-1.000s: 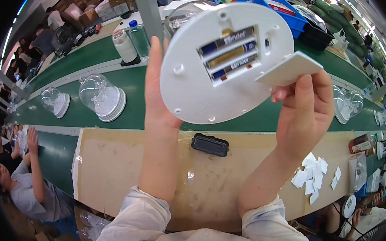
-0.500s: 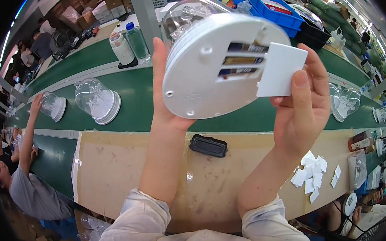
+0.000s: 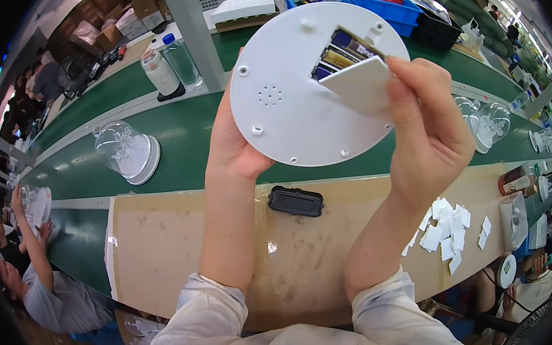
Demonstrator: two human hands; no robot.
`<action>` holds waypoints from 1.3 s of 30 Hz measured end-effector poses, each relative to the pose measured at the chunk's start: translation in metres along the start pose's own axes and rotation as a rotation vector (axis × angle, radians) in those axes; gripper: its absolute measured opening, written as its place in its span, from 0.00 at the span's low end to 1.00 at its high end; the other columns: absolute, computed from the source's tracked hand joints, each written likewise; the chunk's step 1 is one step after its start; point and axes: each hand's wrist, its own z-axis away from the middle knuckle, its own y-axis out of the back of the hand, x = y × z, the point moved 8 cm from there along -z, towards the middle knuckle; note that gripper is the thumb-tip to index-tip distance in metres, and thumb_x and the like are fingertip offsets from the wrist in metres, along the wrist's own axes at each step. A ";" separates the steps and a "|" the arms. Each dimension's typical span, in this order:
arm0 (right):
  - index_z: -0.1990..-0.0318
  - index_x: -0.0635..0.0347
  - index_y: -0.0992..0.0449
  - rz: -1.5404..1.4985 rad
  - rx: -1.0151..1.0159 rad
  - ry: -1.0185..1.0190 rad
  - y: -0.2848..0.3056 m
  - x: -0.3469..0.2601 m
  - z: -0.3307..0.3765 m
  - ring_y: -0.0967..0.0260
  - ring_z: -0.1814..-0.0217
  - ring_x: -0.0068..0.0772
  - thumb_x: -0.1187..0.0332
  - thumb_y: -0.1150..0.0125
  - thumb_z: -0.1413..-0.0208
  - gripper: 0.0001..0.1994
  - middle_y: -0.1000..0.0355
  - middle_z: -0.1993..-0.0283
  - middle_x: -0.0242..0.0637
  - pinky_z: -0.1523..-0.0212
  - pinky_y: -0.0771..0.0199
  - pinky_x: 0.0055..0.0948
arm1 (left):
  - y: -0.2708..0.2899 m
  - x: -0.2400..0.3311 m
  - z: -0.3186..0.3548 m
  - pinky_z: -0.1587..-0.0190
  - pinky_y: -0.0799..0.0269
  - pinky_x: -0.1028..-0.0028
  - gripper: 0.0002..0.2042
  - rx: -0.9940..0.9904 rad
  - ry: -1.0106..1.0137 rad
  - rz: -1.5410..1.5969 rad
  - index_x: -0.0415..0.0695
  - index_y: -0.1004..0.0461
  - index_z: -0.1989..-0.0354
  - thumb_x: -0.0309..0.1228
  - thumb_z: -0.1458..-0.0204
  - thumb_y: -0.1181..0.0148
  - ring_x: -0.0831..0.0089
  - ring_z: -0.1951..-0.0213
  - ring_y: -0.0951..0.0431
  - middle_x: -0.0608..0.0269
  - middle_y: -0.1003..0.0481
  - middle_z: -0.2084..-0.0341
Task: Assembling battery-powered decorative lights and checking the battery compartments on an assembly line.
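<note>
My left hand (image 3: 235, 150) is wrapped round the left edge of a clear-domed ornament, whose round white base (image 3: 299, 119) faces me. The dome is hidden behind the base in this frame. Three batteries (image 3: 342, 58) lie side by side in the base's uncovered compartment. Between thumb and fingers, my right hand (image 3: 432, 123) pinches a thin white battery cover (image 3: 360, 85). The cover is tilted over the lower right part of the compartment, its near corner at the slot's edge; whether it touches I cannot tell.
A pile of white covers (image 3: 443, 228) lies on the brown board (image 3: 173, 249), right. A black tray (image 3: 295, 201) rests below the base. Domed ornaments (image 3: 136, 155) stand on the green belt (image 3: 189, 127). At far left, a co-worker's hand (image 3: 19, 201) touches another.
The base has turned to face me more squarely, hiding the dome. My right hand has brought the cover leftward and tilted it over the batteries. The co-worker's ornament has moved nearer them.
</note>
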 end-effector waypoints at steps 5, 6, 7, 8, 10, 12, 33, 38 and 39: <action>0.57 0.67 0.20 0.016 0.106 -0.149 0.008 0.006 0.001 0.31 0.58 0.20 0.79 0.37 0.46 0.09 0.24 0.60 0.32 0.56 0.34 0.17 | -0.010 -0.005 -0.001 0.53 0.22 0.65 0.23 -0.008 0.026 0.006 0.44 0.30 0.45 0.49 0.38 0.51 0.70 0.52 0.22 0.63 0.24 0.52; 0.57 0.66 0.20 -0.005 0.108 -0.165 0.009 0.008 0.001 0.31 0.59 0.19 0.78 0.37 0.45 0.09 0.24 0.60 0.31 0.55 0.34 0.16 | -0.009 -0.005 -0.002 0.53 0.22 0.65 0.23 -0.008 0.026 0.007 0.44 0.30 0.45 0.49 0.38 0.51 0.70 0.52 0.22 0.63 0.24 0.52; 0.57 0.66 0.19 -0.026 0.112 -0.180 0.008 0.010 0.001 0.31 0.59 0.18 0.78 0.37 0.45 0.09 0.24 0.60 0.31 0.55 0.34 0.16 | -0.009 -0.005 -0.002 0.53 0.22 0.66 0.23 -0.010 0.034 0.012 0.43 0.30 0.45 0.49 0.38 0.51 0.69 0.52 0.22 0.62 0.24 0.52; 0.57 0.66 0.19 -0.023 0.113 -0.179 0.008 0.011 0.002 0.31 0.59 0.18 0.78 0.37 0.45 0.09 0.24 0.60 0.31 0.55 0.34 0.16 | -0.008 -0.004 -0.003 0.53 0.22 0.66 0.23 -0.013 0.043 0.017 0.43 0.29 0.45 0.49 0.38 0.51 0.69 0.52 0.22 0.61 0.24 0.52; 0.57 0.66 0.19 -0.036 0.051 -0.168 0.004 0.011 0.002 0.31 0.58 0.18 0.78 0.37 0.45 0.09 0.24 0.59 0.31 0.55 0.34 0.16 | -0.010 0.000 0.001 0.53 0.22 0.66 0.23 -0.002 0.033 -0.047 0.42 0.29 0.45 0.49 0.38 0.52 0.69 0.52 0.22 0.61 0.24 0.52; 0.57 0.65 0.19 -0.043 0.034 -0.167 0.004 0.010 0.002 0.32 0.58 0.19 0.78 0.37 0.45 0.09 0.25 0.59 0.31 0.55 0.35 0.16 | -0.009 0.004 0.003 0.53 0.22 0.67 0.24 0.010 0.021 -0.111 0.42 0.29 0.46 0.49 0.37 0.52 0.69 0.52 0.22 0.60 0.24 0.52; 0.43 0.70 0.31 -0.508 -0.194 -0.440 0.002 0.031 0.004 0.34 0.38 0.43 0.66 0.34 0.49 0.27 0.34 0.39 0.55 0.38 0.35 0.36 | -0.021 0.008 0.017 0.44 0.30 0.68 0.34 -0.065 0.025 -0.319 0.34 0.49 0.34 0.52 0.37 0.56 0.66 0.43 0.30 0.47 0.34 0.43; 0.42 0.71 0.32 -0.461 -0.235 -0.300 -0.001 0.019 0.001 0.35 0.37 0.43 0.64 0.34 0.47 0.28 0.33 0.40 0.55 0.38 0.35 0.36 | -0.032 0.013 0.022 0.42 0.33 0.65 0.36 0.006 -0.072 -0.544 0.34 0.52 0.35 0.53 0.38 0.53 0.63 0.41 0.32 0.46 0.36 0.41; 0.42 0.71 0.32 -0.447 -0.196 -0.296 -0.005 0.021 0.001 0.34 0.37 0.42 0.65 0.35 0.46 0.26 0.33 0.40 0.55 0.38 0.35 0.35 | -0.031 0.015 0.021 0.42 0.33 0.65 0.36 0.005 -0.073 -0.544 0.34 0.52 0.35 0.53 0.38 0.53 0.63 0.41 0.32 0.46 0.36 0.41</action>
